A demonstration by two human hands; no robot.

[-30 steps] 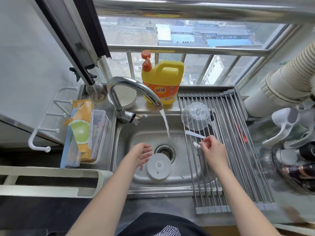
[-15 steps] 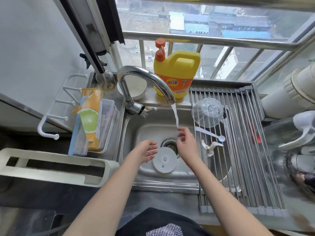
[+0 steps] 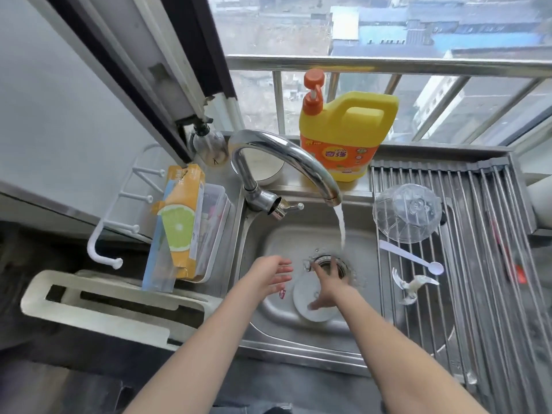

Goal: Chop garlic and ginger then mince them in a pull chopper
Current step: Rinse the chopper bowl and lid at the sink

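The pull chopper lies in pieces around the steel sink (image 3: 268, 348). Its white lid (image 3: 313, 312) sits on the sink floor beside the drain. Upside down on the roll-up drying rack (image 3: 478, 294) rests its clear bowl (image 3: 407, 212), with the blade piece (image 3: 413, 286) and a white spoon (image 3: 412, 259) in front of it. My right hand (image 3: 328, 279) reaches down over the lid with fingers spread, just below the running water, holding nothing. My left hand (image 3: 273, 273) hovers open beside it over the sink. No garlic or ginger is in view.
The faucet (image 3: 283, 156) runs a stream into the drain. A yellow detergent jug (image 3: 343, 132) stands on the sill behind it. Left of the sink are a plastic bin with a lemon-print box (image 3: 182, 222), a white hook rack (image 3: 119, 210) and a white holder (image 3: 104, 303).
My right hand left the blade piece on the rack, moved left through the water stream and came down over the lid in the sink. My left hand stayed roughly where it was.
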